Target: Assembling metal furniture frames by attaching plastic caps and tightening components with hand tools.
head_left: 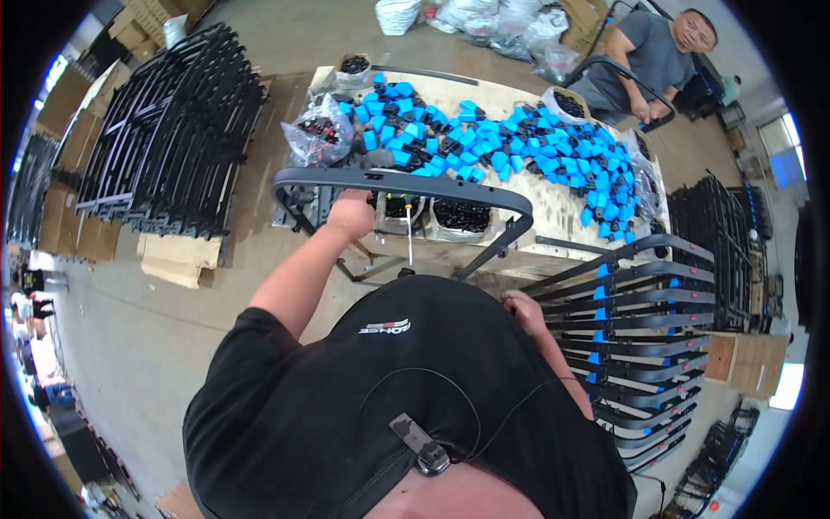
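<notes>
One smooth, round-cornered dark frame (450,185) touches tightly curled left fingers (353,197); right fingers' (512,299) state I cannot tell.

Dark grey tubular frame (424,182), rounded corners, along near edge of worktable (553,214)

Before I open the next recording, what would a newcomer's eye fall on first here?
Bright blue parts scattered across the pale worktable stand out first. At its near side, the left hand is at a dark curved frame. A stack of dark bars sits at right.
</notes>
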{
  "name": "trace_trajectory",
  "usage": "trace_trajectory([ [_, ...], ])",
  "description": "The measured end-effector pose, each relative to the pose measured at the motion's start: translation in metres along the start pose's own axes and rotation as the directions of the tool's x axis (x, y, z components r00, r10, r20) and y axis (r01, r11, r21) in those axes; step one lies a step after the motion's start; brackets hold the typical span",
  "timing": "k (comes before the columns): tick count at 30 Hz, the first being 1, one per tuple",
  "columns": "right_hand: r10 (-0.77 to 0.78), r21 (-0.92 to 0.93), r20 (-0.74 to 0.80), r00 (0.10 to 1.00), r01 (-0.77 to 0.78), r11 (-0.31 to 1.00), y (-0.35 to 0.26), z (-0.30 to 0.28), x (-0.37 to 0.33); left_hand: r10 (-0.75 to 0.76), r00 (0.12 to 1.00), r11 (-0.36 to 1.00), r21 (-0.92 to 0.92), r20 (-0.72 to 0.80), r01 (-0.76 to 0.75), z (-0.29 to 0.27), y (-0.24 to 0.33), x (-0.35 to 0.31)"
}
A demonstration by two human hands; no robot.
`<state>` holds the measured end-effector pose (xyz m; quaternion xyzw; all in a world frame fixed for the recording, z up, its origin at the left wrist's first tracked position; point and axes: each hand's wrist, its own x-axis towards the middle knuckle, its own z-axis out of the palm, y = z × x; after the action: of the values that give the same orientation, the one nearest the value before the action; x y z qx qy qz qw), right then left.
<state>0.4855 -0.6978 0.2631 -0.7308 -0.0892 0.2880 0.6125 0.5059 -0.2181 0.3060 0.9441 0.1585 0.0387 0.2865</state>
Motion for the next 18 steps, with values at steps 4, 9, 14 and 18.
trace_trajectory([
  [4, -0.044, -0.662, -0.107, 0.993, -0.038, 0.748, 0.003, 0.012, -0.042, 0.188, 0.952, 0.908, 0.328, 0.242, -0.263, 0.051, -0.035, 0.044],
  [9, -0.075, -0.802, -0.064, 0.995, -0.006, 0.597, 0.085, 0.010, -0.068, 0.119, 0.962, 0.930, 0.312, 0.244, -0.195, 0.079, -0.048, 0.055],
  [14, 0.479, -0.005, -0.504, 0.719, -0.557, 0.830, 0.037, 0.039, -0.095, 0.254, 0.967, 0.942, 0.224, 0.007, -0.249, 0.089, -0.052, 0.042],
  [18, 0.464, -0.036, -0.572, 0.677, -0.585, 0.810, 0.064, 0.033, -0.109, 0.092, 0.980, 0.933, 0.328, 0.176, -0.147, 0.065, -0.008, 0.034],
])
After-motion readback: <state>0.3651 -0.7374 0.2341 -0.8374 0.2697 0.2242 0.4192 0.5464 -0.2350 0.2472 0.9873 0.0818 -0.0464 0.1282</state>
